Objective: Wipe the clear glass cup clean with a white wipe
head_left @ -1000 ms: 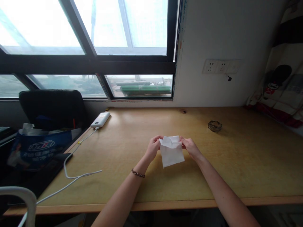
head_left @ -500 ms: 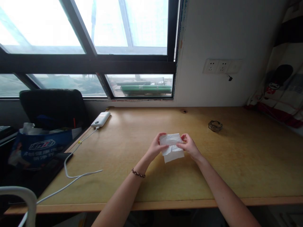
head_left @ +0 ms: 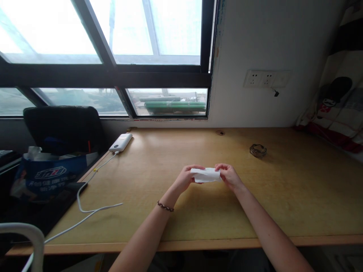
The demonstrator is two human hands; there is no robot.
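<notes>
A white tissue [head_left: 207, 175], folded into a narrow strip, is stretched between my two hands above the wooden desk [head_left: 159, 158]. My left hand [head_left: 187, 177] pinches its left end, thumb and fingers closed on it, and a braided bracelet [head_left: 165, 206] circles that wrist. On the other end, my right hand [head_left: 228, 176] grips the tissue between thumb and fingers. Parts of the fingertips are hidden by the tissue.
At the desk's back left lies a white power bank [head_left: 121, 142] with a white cable [head_left: 81, 200] running to the front left. A dark ring-shaped object [head_left: 258, 150] sits right of my hands. A blue bag [head_left: 51, 175] stands beside a black chair [head_left: 64, 124].
The tissue's lower flap, which hung down before, is no longer visible; the tissue is now a narrower strip. My fingers have shifted to its upper edge, both hands still holding it.
</notes>
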